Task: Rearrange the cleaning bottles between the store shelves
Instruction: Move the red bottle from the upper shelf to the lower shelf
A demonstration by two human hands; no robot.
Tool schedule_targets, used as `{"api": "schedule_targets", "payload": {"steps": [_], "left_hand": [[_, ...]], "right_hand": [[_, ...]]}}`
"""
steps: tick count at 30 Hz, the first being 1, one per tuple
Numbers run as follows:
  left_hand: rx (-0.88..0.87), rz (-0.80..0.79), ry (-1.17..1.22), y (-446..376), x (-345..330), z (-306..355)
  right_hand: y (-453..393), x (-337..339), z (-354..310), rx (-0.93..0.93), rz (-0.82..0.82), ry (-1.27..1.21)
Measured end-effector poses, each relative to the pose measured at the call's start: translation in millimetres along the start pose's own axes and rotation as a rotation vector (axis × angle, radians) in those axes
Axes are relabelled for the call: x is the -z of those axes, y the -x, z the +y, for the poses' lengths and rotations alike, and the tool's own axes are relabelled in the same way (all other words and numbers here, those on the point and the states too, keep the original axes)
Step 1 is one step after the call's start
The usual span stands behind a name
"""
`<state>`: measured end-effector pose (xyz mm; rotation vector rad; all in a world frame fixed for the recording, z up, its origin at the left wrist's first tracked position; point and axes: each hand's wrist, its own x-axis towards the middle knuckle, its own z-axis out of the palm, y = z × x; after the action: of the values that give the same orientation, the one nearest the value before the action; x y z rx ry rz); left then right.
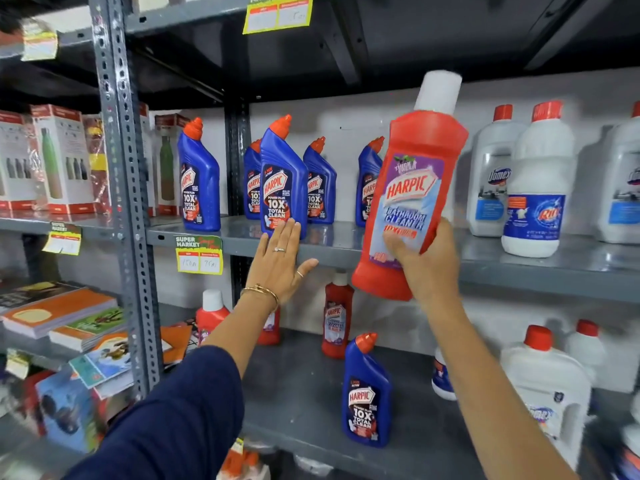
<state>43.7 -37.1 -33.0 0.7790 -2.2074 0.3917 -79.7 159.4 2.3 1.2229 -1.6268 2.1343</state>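
Head view: grey upper shelf [339, 245] spans from nine to three o'clock, bearing blue toilet-cleaner bottles [284, 178] toward ten o'clock and white jugs [535, 181] at three. Just right of centre, the red Harpic bathroom cleaner bottle [410, 188] is tilted in the air before that shelf's edge, the right hand [427, 261] wrapped around its lower part. At centre, the left hand [280, 258] is spread flat and empty, fingertips at the front blue bottle's base.
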Motion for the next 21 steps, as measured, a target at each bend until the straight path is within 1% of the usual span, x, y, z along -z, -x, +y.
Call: {"api": "schedule_targets", "payload": {"steps": [2,5,7,9,14,17,21], "left_hand": [[0.029,-0.012,-0.010,2.9,2.5,-9.6],[0.080,-0.041,0.053,7.6,5.3,-24.3],[0.065,-0.057,0.087,9.2,5.7,-29.6],[0.051,-0.060,0.120,9.1,6.2,-30.7],[0.005,-0.064,0.164,6.9,7.0,-38.4],[-0.018,-0.039,0.151,7.7,3.8,-42.7],[-0.027,0.014,0.153,8.5,-1.9,-42.4]], "right_hand": [[24.8,-3.0,17.5,-0.047,-0.037,-0.029],[57.5,-12.1,48.4,-0.129,-0.118,-0.061],[76.9,-23.2,69.6,-0.197,-0.194,-0.087],[94.3,-37.1,88.9,-0.236,-0.235,-0.083],[128.0,-69.7,132.5,-0.321,-0.260,-0.088],[140.2,-85.2,159.5,-0.367,-0.327,-0.069],[150.5,-103.4,192.4,-0.429,-0.404,0.026]]}}
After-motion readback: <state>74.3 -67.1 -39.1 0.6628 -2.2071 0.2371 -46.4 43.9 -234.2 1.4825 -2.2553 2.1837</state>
